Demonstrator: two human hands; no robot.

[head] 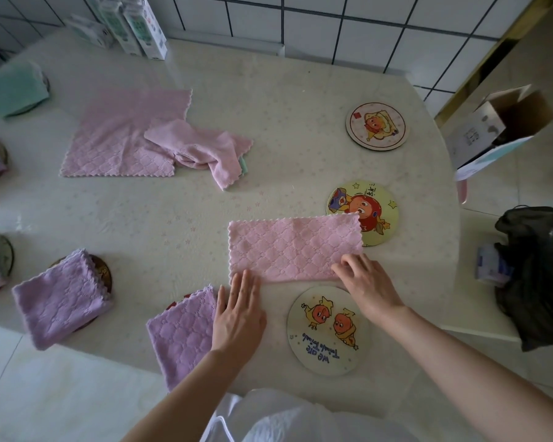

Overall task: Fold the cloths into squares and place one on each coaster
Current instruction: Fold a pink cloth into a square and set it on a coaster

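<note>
A pink cloth (292,247), folded once into a long rectangle, lies on the table with its right end over a round cartoon coaster (377,199). My left hand (238,314) lies flat with straight fingers touching the cloth's near left corner. My right hand (366,283) rests on the near right corner, fingers slightly bent. A bare coaster (328,333) sits between my forearms and another coaster (377,126) lies farther back. Folded purple cloths (186,333) (58,298) cover coasters on the left.
A flat pink cloth (122,132) and a crumpled pink cloth (201,145) lie mid-table. A green folded cloth (15,87) and more covered coasters line the left edge. White cartons (141,23) stand at the back. An open box (505,126) and a dark bag (533,272) sit off the right edge.
</note>
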